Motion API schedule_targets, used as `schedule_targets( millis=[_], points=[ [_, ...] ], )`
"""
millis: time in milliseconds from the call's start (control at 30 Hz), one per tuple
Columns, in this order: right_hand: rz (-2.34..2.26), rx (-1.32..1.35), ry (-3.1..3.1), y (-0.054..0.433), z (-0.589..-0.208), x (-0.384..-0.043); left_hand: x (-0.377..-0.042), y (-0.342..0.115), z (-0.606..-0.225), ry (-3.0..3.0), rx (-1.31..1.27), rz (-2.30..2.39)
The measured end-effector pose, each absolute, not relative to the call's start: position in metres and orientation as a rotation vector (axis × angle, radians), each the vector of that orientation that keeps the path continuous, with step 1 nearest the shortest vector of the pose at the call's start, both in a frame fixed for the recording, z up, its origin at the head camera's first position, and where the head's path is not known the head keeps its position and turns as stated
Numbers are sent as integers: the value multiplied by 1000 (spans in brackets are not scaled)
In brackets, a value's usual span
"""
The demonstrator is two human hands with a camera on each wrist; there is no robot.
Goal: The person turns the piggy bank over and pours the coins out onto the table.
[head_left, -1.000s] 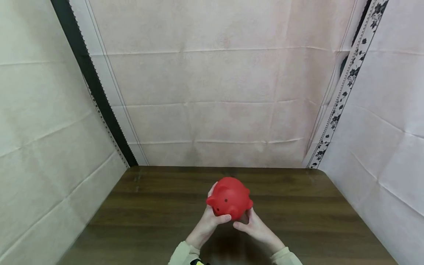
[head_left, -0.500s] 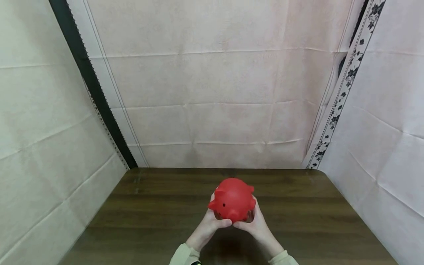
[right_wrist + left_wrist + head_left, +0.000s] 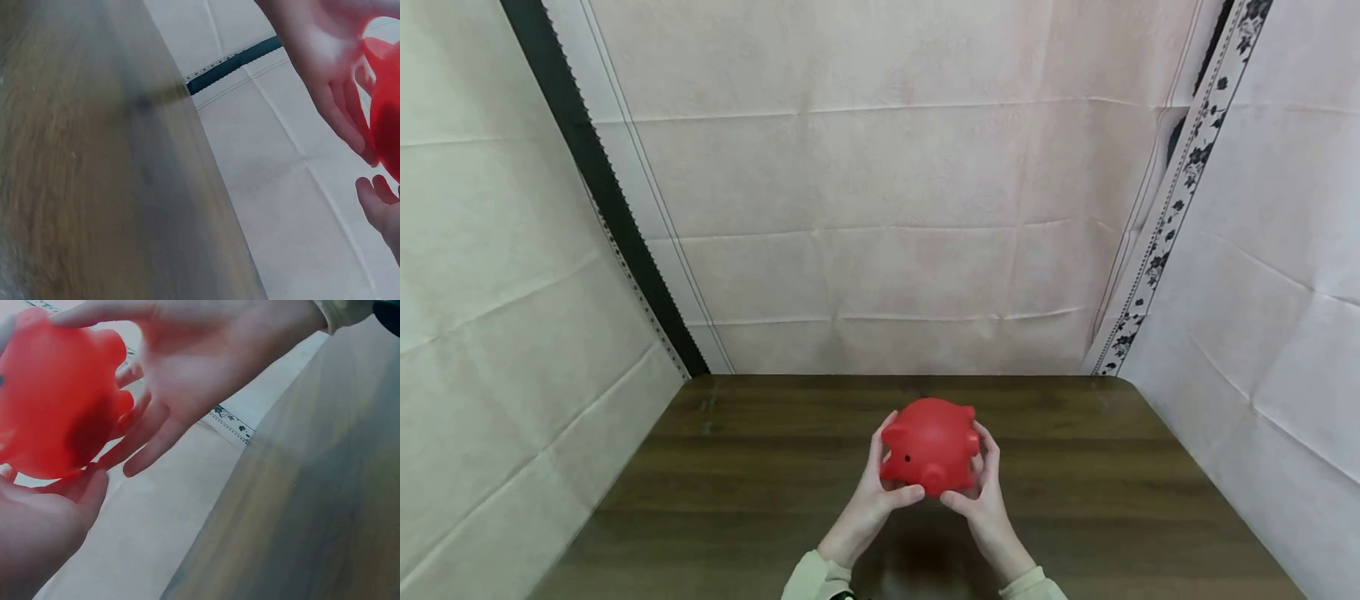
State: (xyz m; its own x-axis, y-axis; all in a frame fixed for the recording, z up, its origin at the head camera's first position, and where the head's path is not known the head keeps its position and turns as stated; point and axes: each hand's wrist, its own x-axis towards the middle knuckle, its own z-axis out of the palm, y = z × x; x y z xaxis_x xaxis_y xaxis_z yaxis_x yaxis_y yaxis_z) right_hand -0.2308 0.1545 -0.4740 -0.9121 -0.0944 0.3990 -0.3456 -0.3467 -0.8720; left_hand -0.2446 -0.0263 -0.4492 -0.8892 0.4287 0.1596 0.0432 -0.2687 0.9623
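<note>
A round red toy pig [image 3: 931, 442], with snout, ears and a small black eye, is held up over the table between both hands. My left hand [image 3: 871, 492] holds its left side, thumb in front below the snout and fingers reaching up behind. On the other side, my right hand [image 3: 987, 496] has its thumb near the snout and its fingers curved along the pig's flank. In the left wrist view the right palm [image 3: 187, 362] faces the pig, whose underside is shaded dark. The right wrist view catches only the pig's edge [image 3: 387, 119].
The brown wooden table [image 3: 737, 500] lies beneath the hands. Creased pale cloth [image 3: 880, 183] hangs behind it and on both sides, with a black strip [image 3: 617, 200] at left and a floral-patterned band [image 3: 1180, 200] at right.
The pig has turned so its snout faces more toward me and it sits more level. My right fingers have moved up along its side; my left hand has stayed nearly in place.
</note>
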Motion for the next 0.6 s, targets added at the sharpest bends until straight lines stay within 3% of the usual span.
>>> schedule_targets(
  millis=[600],
  points=[
    [2391,606,-1678,163,-474,-233,-247,-30,-463,1773,510,2194]
  ],
)
